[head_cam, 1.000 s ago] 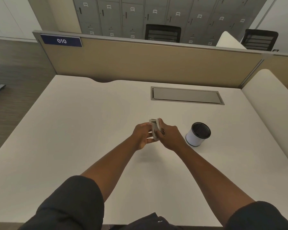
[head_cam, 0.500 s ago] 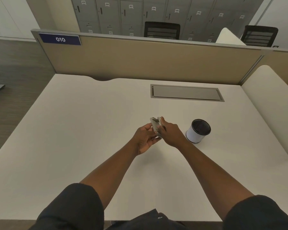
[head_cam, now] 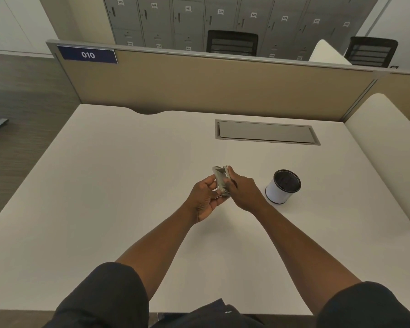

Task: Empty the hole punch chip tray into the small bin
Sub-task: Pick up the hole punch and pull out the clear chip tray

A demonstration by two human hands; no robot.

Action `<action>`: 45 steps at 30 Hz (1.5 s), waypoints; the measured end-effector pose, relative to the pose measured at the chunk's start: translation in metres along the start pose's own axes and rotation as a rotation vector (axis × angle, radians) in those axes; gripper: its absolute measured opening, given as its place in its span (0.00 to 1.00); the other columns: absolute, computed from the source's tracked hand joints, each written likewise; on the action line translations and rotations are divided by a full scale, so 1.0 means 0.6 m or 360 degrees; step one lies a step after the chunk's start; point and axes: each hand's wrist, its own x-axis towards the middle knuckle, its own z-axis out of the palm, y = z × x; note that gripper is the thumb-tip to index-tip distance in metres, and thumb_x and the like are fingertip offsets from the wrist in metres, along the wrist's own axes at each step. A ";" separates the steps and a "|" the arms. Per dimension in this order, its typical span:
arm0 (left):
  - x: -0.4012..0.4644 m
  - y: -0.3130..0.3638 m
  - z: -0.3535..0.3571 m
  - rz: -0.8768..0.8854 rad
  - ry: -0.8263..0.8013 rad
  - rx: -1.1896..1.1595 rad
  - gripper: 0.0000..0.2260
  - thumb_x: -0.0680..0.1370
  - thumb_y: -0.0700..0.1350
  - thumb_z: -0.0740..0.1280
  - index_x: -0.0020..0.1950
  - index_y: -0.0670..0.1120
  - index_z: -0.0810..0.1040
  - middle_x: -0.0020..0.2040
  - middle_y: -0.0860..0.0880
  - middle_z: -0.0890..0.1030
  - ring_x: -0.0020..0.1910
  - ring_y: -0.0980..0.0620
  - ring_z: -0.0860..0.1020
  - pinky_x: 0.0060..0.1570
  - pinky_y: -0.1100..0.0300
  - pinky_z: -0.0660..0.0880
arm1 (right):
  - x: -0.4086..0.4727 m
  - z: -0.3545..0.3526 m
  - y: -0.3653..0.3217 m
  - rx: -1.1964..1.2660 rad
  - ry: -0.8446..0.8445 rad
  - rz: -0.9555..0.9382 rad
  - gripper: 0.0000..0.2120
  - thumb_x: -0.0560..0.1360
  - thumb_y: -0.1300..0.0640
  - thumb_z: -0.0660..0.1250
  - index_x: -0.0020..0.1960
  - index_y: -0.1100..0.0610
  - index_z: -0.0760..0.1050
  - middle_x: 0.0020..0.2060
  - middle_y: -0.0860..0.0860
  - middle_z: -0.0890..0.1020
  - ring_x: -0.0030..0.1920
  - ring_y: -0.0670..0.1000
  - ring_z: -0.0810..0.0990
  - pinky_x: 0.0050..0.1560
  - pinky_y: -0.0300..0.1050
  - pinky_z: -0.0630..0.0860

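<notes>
A small grey metal hole punch (head_cam: 221, 179) is held above the middle of the white desk (head_cam: 109, 185), tilted on its side. My left hand (head_cam: 205, 197) cups it from below and the left. My right hand (head_cam: 243, 191) grips its right side, fingers over the top edge. Whether the chip tray is on or off the punch cannot be made out. The small bin (head_cam: 282, 187), a white cylinder with a dark inside, stands upright on the desk just right of my right hand, apart from it.
A grey cable flap (head_cam: 265, 132) is set into the desk behind the hands. A beige partition (head_cam: 199, 84) closes the far edge, and a white rounded panel (head_cam: 386, 147) borders the right side. Lockers and two black chairs stand beyond.
Both hands have turned the hole punch a little, so more of its flat side shows. They stay in about the same place beside the bin.
</notes>
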 end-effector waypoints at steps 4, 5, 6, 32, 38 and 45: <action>-0.002 -0.004 -0.005 0.0000 0.0014 -0.0049 0.25 0.76 0.22 0.55 0.65 0.42 0.75 0.62 0.43 0.81 0.57 0.41 0.81 0.56 0.48 0.80 | -0.002 0.003 0.002 0.0025 0.0011 -0.0002 0.24 0.83 0.48 0.50 0.77 0.56 0.57 0.54 0.61 0.82 0.49 0.57 0.78 0.46 0.42 0.65; -0.002 -0.004 -0.006 -0.0001 0.0024 -0.0049 0.24 0.76 0.22 0.55 0.64 0.42 0.76 0.61 0.43 0.82 0.57 0.41 0.82 0.56 0.48 0.80 | -0.004 0.004 0.003 0.0031 0.0012 0.0001 0.24 0.83 0.49 0.51 0.77 0.55 0.57 0.54 0.61 0.82 0.50 0.57 0.78 0.46 0.42 0.66; -0.002 -0.005 -0.005 0.0000 0.0034 -0.0037 0.24 0.75 0.22 0.55 0.63 0.42 0.76 0.61 0.42 0.82 0.56 0.41 0.82 0.56 0.47 0.80 | -0.005 0.005 0.004 0.0034 0.0013 0.0006 0.24 0.83 0.49 0.51 0.77 0.55 0.57 0.54 0.61 0.82 0.50 0.58 0.78 0.46 0.43 0.66; 0.026 -0.003 0.022 -0.0012 0.0456 0.0166 0.12 0.78 0.35 0.57 0.50 0.38 0.81 0.45 0.39 0.83 0.41 0.39 0.83 0.44 0.45 0.83 | -0.021 0.010 0.010 0.0093 0.0010 -0.0035 0.24 0.83 0.51 0.53 0.78 0.52 0.56 0.46 0.61 0.82 0.40 0.54 0.75 0.41 0.45 0.69; 0.024 -0.008 0.023 0.0003 0.0473 0.0145 0.13 0.78 0.34 0.57 0.49 0.38 0.81 0.45 0.39 0.83 0.41 0.39 0.83 0.38 0.50 0.82 | -0.021 0.012 0.014 0.0082 0.0013 -0.0071 0.24 0.83 0.51 0.53 0.78 0.52 0.56 0.47 0.61 0.83 0.40 0.54 0.75 0.42 0.46 0.71; 0.024 -0.014 0.021 -0.0007 0.0499 0.0151 0.13 0.76 0.33 0.57 0.48 0.39 0.82 0.45 0.39 0.83 0.42 0.40 0.82 0.36 0.52 0.82 | -0.025 0.017 0.012 0.0083 0.0026 -0.0105 0.24 0.83 0.51 0.52 0.78 0.51 0.55 0.49 0.59 0.83 0.42 0.54 0.76 0.44 0.46 0.72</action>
